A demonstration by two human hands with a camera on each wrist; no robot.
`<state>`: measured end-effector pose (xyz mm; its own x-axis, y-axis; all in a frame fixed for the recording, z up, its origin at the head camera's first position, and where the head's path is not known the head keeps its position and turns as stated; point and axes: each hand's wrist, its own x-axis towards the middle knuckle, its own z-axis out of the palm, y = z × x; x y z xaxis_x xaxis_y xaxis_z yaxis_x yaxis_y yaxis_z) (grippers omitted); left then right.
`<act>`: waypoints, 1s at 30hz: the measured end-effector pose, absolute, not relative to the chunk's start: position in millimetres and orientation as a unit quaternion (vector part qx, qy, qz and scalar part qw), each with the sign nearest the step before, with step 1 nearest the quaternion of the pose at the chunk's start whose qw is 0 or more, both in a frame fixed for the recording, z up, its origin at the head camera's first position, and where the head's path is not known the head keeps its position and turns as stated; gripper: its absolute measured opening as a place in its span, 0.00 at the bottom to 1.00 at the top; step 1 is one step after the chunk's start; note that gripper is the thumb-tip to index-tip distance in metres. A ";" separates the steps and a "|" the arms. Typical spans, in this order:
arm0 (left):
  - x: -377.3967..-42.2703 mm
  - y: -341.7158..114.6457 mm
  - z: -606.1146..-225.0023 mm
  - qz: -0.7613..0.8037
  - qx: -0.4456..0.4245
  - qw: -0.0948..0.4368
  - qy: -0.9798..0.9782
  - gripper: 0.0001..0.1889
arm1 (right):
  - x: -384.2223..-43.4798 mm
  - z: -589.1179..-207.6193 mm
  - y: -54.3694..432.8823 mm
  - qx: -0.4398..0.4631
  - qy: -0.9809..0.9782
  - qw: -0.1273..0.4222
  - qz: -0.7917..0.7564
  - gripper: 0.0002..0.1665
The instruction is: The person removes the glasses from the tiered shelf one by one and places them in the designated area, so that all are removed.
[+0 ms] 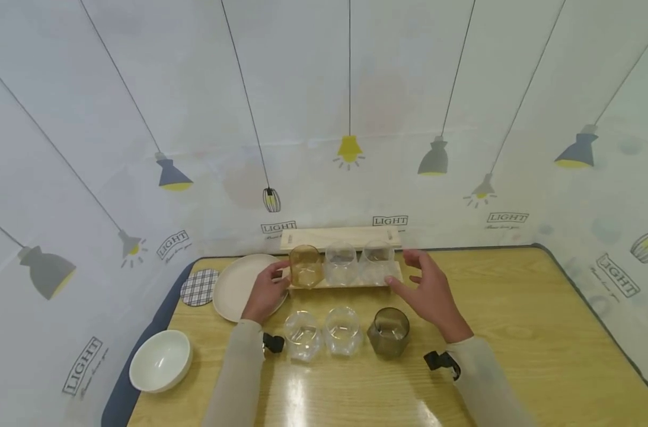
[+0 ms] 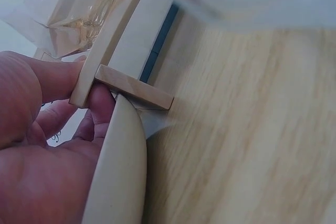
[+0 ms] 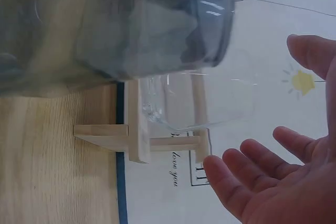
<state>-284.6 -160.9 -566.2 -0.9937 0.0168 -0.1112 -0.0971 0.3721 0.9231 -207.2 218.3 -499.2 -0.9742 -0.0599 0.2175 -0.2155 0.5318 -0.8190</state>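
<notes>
A small wooden rack (image 1: 340, 238) stands by the back wall, bearing an amber glass (image 1: 305, 268) and two clear glasses (image 1: 341, 265) in a row. My left hand (image 1: 265, 293) grips the rack's left end; in the left wrist view its thumb lies above the shelf board (image 2: 107, 40) and a finger is curled beneath it, beside the plate's edge. At the rack's right end, my right hand (image 1: 430, 290) is spread, its fingers apart and nothing held. The right wrist view shows these fingers (image 3: 247, 169) off the rack's end, with a dark glass (image 3: 105, 30) large in the foreground.
In front of the rack stand two clear glasses (image 1: 302, 337) and a smoky grey glass (image 1: 389, 334), between my forearms. To the left are a beige plate (image 1: 229, 290), a checked coaster (image 1: 199, 287) and a white bowl (image 1: 160, 363). A printed wall covering (image 1: 324, 196) borders the wooden table (image 1: 516, 308).
</notes>
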 end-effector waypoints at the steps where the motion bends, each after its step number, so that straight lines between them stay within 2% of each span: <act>1: -285.1 -160.5 -566.0 0.561 -0.024 0.051 0.826 0.24 | -213.5 -499.2 217.7 0.077 -0.871 0.077 0.479 0.48; 7: -287.3 -157.7 -567.0 0.561 -0.019 0.054 0.826 0.24 | -242.8 -510.0 213.4 0.065 -0.877 0.031 0.476 0.59; 12: -286.4 -157.2 -566.6 0.563 -0.022 0.054 0.825 0.23 | -252.7 -523.2 209.8 0.071 -0.872 -0.005 0.485 0.57; 20: -285.2 -158.1 -564.9 0.561 -0.021 0.051 0.826 0.23 | -253.0 -528.6 209.6 0.078 -0.860 -0.005 0.504 0.55; 30: -283.6 -159.1 -562.4 0.558 -0.021 0.052 0.828 0.23 | -235.7 -509.6 212.7 0.060 -0.861 -0.003 0.505 0.55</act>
<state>-283.6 -159.1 -562.4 -0.9936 0.0230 -0.1108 -0.0940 0.3767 0.9216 -235.7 212.7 -509.6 -0.9928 -0.1056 0.0558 -0.1003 0.4836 -0.8695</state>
